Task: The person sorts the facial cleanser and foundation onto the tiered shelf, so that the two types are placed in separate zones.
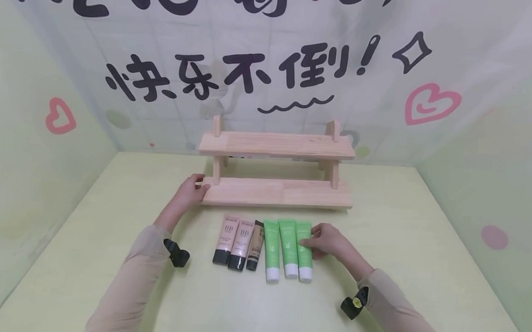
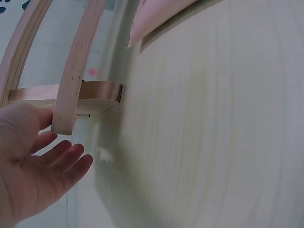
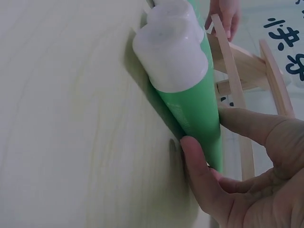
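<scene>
At the left end of the lower board of a two-tier wooden shelf, my left hand pinches the board's end. In the left wrist view the thumb and index finger hold the board's end, other fingers spread below. My right hand pinches the rightmost green tube, white cap toward me; the right wrist view has thumb and fingers on either side of this green tube. Two more green tubes lie beside it, its neighbour touching it.
Left of the green tubes lie two pink BB cream tubes with black caps and a slim tan tube. The shelf's upper board stands farther back. A printed cloth backdrop hangs behind the pale yellow table.
</scene>
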Action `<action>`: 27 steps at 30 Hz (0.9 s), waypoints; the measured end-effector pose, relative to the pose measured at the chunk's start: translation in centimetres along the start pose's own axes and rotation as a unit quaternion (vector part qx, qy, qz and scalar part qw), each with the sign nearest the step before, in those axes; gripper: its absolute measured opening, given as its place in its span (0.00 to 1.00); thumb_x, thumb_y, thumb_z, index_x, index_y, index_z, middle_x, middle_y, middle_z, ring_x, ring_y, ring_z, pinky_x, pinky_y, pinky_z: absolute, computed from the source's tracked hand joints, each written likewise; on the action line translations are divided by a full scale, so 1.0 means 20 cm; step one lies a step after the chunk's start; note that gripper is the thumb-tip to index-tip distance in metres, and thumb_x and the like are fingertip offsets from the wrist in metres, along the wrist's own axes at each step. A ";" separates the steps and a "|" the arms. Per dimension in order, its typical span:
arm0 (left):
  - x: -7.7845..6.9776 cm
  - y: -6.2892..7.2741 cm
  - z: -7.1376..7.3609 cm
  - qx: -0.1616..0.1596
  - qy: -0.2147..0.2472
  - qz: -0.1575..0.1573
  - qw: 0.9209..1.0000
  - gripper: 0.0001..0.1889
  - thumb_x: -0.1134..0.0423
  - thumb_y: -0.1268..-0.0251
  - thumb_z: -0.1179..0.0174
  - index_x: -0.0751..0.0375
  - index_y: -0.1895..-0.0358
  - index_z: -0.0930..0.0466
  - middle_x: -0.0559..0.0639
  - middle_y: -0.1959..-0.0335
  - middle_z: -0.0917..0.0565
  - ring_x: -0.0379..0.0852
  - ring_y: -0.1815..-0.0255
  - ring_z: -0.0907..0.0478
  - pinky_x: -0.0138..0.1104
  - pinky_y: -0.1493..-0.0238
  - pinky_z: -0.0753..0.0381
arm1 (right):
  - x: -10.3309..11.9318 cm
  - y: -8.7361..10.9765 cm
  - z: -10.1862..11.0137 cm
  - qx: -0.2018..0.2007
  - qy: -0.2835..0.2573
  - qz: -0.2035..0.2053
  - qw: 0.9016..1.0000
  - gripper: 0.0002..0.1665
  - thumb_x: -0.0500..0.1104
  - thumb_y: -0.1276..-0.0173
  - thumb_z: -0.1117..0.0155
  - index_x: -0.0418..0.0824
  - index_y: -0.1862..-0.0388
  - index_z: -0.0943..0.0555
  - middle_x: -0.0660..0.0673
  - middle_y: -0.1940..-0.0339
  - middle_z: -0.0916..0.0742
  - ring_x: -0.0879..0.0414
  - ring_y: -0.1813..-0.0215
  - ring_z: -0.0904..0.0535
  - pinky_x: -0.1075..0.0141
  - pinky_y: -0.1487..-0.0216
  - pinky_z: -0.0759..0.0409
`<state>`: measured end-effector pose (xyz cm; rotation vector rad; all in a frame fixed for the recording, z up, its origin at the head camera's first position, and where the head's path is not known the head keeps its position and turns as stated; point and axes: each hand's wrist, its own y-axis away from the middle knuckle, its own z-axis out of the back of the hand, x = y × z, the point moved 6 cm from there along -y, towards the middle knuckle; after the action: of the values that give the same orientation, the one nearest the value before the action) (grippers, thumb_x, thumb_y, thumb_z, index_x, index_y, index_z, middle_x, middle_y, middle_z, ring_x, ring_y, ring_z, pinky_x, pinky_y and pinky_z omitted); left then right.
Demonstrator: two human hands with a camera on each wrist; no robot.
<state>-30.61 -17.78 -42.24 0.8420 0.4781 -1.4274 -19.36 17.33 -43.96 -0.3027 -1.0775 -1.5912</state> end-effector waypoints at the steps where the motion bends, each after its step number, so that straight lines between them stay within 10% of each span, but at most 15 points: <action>1: 0.01 0.00 0.00 0.002 0.006 0.004 1.000 0.29 0.59 0.29 0.56 0.67 0.31 0.50 0.64 0.30 0.44 0.62 0.34 0.39 0.48 0.39 0.30 | 0.00 0.00 -0.01 -0.003 0.005 0.001 1.000 0.31 0.44 0.46 0.32 0.25 0.51 0.30 0.35 0.62 0.19 0.55 0.75 0.20 0.66 0.74 0.18; 27: 0.04 0.01 -0.01 -0.016 0.055 0.009 0.998 0.28 0.58 0.30 0.54 0.66 0.31 0.48 0.65 0.33 0.39 0.59 0.38 0.33 0.42 0.45 0.23 | 0.07 0.04 0.06 0.023 -0.036 0.034 0.998 0.29 0.42 0.43 0.34 0.24 0.50 0.32 0.37 0.62 0.20 0.56 0.71 0.21 0.61 0.69 0.16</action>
<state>-30.31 -18.20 -42.97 0.9010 0.5738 -1.3574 -19.45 17.35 -41.90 -0.3641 -1.1467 -1.5020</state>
